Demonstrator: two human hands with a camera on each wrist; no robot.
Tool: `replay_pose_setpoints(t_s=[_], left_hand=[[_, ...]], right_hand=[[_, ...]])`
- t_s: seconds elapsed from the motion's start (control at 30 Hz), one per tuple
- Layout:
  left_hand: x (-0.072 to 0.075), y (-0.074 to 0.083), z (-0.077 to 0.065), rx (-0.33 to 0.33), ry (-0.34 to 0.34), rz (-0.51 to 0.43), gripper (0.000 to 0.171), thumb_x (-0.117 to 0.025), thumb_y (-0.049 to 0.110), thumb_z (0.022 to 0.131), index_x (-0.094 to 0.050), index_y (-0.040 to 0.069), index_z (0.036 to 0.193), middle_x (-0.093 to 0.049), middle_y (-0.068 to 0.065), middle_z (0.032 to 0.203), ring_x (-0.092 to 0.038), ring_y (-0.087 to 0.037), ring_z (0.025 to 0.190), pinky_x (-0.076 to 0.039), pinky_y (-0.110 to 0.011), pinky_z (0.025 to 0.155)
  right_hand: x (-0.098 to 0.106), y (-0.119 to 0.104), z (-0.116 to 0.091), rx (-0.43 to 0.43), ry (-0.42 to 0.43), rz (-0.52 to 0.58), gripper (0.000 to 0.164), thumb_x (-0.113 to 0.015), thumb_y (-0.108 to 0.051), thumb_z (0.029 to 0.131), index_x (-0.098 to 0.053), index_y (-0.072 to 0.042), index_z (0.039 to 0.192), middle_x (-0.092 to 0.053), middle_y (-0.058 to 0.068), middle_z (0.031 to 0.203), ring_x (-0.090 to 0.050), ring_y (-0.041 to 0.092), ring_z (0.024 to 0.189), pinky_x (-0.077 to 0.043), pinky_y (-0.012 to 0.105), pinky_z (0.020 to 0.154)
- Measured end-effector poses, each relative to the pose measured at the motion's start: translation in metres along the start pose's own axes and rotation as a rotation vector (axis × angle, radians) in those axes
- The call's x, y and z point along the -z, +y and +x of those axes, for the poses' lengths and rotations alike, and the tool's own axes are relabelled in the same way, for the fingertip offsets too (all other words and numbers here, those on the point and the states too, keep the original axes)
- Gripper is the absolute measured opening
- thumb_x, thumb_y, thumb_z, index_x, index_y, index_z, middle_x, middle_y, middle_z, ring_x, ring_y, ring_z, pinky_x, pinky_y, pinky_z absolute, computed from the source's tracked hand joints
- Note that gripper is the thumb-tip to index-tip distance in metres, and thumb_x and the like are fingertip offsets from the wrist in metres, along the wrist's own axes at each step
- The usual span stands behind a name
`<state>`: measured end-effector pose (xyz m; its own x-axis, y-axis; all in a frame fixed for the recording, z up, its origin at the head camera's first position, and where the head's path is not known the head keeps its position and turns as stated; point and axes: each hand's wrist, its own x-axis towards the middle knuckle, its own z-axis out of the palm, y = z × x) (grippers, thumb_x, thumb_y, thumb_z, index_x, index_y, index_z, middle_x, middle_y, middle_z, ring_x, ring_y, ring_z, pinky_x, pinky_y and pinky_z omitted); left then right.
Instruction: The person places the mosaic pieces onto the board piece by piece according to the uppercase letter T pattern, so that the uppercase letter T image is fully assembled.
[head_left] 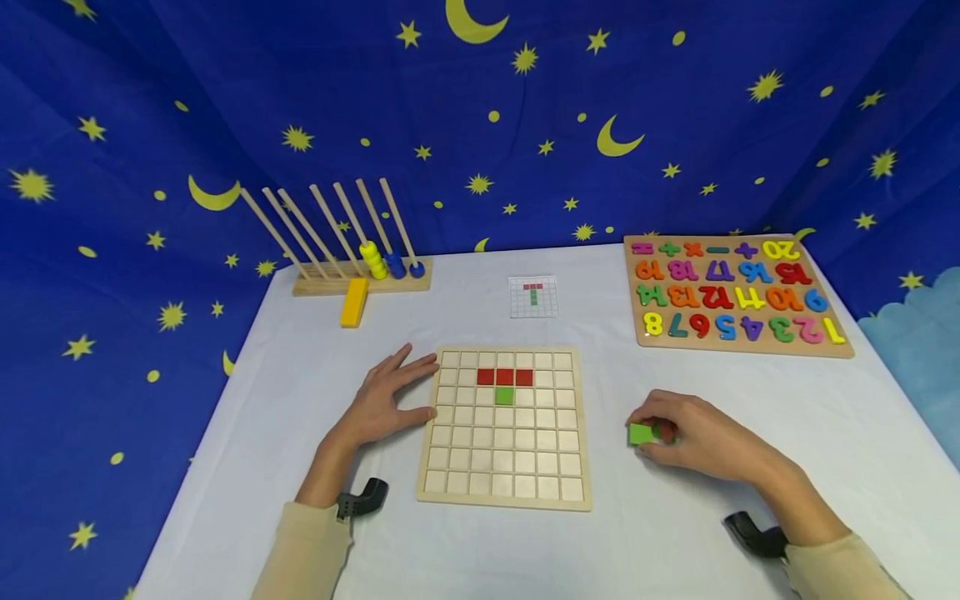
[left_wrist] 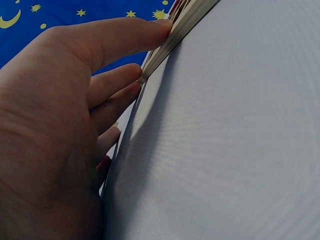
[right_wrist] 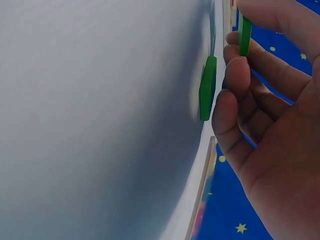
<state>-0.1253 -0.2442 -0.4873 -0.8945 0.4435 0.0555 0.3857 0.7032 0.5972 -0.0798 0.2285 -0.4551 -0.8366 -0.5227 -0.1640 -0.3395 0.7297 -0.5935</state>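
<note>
A wooden grid board [head_left: 460, 503] lies in the middle of the table. Three red tiles [head_left: 505, 377] form a row near its far side, and one green tile [head_left: 505, 396] sits directly below the middle one. My left hand [head_left: 378, 404] touches the board's left edge with spread fingers; the left wrist view shows its fingertips [left_wrist: 162, 31] at the rim. To the right of the board, my right hand [head_left: 697, 433] pinches a green square tile [head_left: 640, 434] between thumb and fingers. Under that hand, another green tile [right_wrist: 208, 89] lies on the cloth, mostly hidden in the head view.
A small pattern card [head_left: 533, 297] lies beyond the board, printed with a red and green T. At the back left stands a wooden bead rack [head_left: 322, 287] with a yellow block [head_left: 354, 302] against it. A number puzzle board [head_left: 742, 348] lies back right.
</note>
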Motion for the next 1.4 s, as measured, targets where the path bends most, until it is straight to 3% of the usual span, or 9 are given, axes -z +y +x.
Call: replay_pose_setpoints(t_s=[0.93,1.4], left_hand=[[0.001,0.001,-0.001,0.012,-0.006,-0.01,0.069,-0.075,0.047,0.079,-0.052,0.024,0.141,-0.039,0.011,0.149,-0.013,-0.024,0.144,-0.012,-0.056,0.109],[0.0,0.001,-0.003,-0.01,0.014,-0.006,0.069,-0.075,0.049,0.079,-0.053,0.024,0.14,-0.04,0.01,0.148,-0.015,-0.027,0.144,-0.014,-0.057,0.108]], right_hand=[[-0.002,-0.009,0.027,0.121,0.06,0.045,0.028,-0.079,-0.026,0.081,-0.071,-0.021,0.106,-0.058,-0.014,0.085,-0.055,0.009,0.073,-0.046,0.023,0.062],[-0.005,-0.018,0.039,0.094,0.044,-0.002,0.03,-0.078,-0.031,0.081,-0.072,-0.02,0.109,-0.058,-0.015,0.085,-0.054,0.009,0.073,-0.046,0.023,0.062]])
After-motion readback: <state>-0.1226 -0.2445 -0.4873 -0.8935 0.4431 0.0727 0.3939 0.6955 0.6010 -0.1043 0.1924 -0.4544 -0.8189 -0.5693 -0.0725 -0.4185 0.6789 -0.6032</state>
